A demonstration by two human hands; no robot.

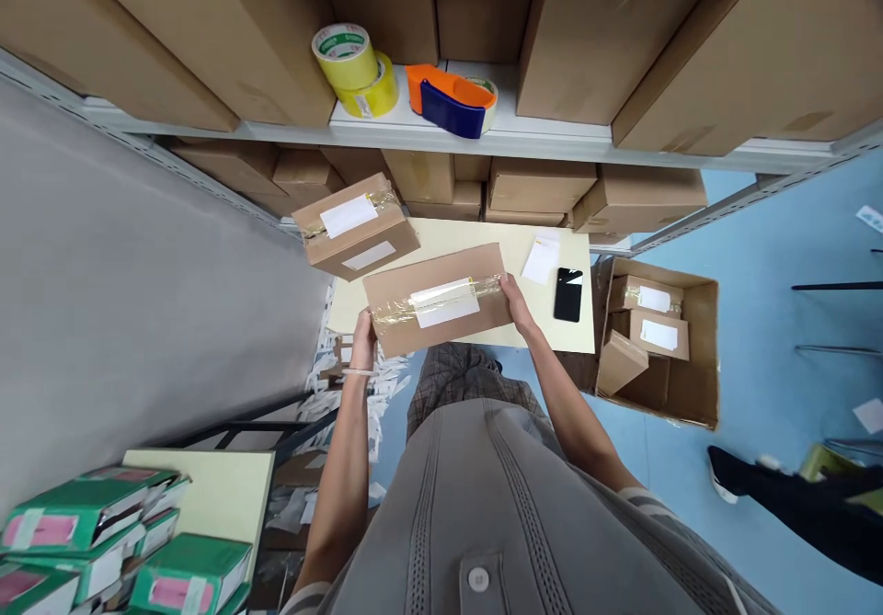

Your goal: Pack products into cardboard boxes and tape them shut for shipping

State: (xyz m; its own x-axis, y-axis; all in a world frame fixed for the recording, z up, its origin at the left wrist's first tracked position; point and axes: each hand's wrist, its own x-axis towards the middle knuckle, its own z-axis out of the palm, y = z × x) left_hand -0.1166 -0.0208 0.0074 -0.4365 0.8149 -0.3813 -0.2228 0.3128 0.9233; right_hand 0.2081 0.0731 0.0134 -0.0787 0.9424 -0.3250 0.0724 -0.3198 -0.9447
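One white shelf (503, 149) stacked with brown cartons (621, 36), one cream desk (576, 335) below, and one open carton (702, 358) of small boxes (660, 335) at its right. One taped box (441, 295), labelled, over the desk's near edge, gripped at opposite ends by left hand (363, 344) and right hand (516, 304); second labelled box (355, 227) farther back at left. One white paper (542, 256) beside one black phone (567, 295) on desk.

Brown, white-labelled carton (441, 270); cream table (542, 312); black phone (568, 295); orange-and-blue dispenser (452, 117); plaid trousers (448, 378).
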